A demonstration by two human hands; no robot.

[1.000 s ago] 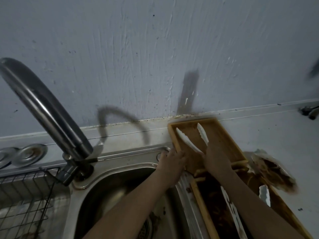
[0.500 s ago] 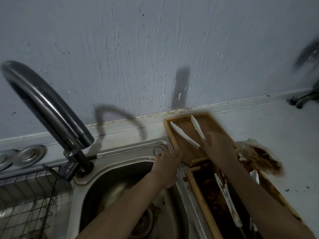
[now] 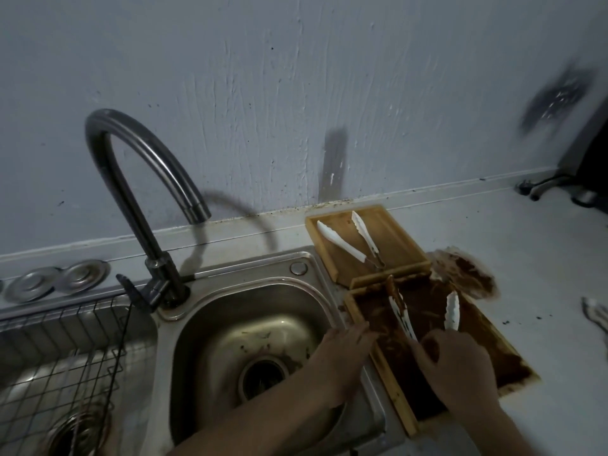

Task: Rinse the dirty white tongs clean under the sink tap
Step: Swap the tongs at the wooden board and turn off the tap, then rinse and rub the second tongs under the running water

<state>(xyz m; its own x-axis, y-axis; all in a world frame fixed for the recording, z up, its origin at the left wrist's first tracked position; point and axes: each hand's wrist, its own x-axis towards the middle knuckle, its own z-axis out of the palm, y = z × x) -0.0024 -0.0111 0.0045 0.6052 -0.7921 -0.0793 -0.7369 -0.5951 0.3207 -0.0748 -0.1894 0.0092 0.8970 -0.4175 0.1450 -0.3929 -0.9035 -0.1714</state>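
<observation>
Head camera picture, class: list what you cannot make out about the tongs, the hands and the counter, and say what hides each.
1. Dirty tongs: the handle end is hidden under the right hand, head view.
2. Left hand: its fingertips sit at the dirty tray edge; a grip cannot be told.
3. Object at the right edge: cut off by the frame and blurred.
4. Dark mark on the wall: smeared by blur.

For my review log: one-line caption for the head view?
Right hand grips dirty tongs over sauce-smeared tray; tap dry.
</observation>
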